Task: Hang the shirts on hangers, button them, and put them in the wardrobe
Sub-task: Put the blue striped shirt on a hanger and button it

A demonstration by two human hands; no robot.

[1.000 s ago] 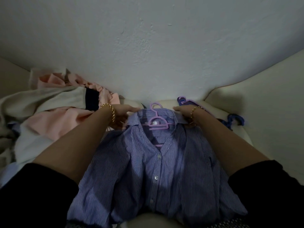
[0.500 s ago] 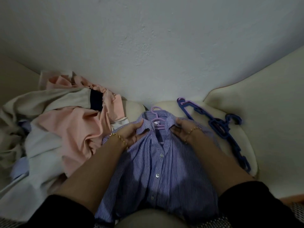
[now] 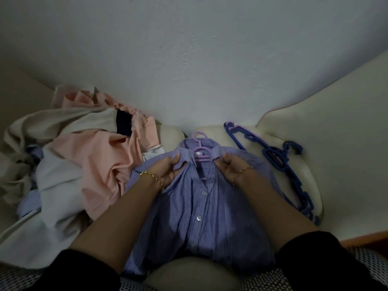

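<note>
Left hand [image 3: 168, 170]: fingers grasped the collar of the blue-and-white striped button-up shirt [image 3: 201, 211].
Right hand [image 3: 230, 168]: pinched the opposite collar side.
Lilac plastic hanger [image 3: 200, 153]: inside the neckline.

Reaches forward with both arms, bare forearms converging from black sleeves [image 3: 79, 269], a thin chain [image 3: 152, 177] at each wrist. Pinches a fold of the shirt [image 3: 201, 208] near the collar with the left hand [image 3: 168, 170], fingers curled; grips it likewise with the right hand [image 3: 227, 166], the two hands near each other but apart.
</note>
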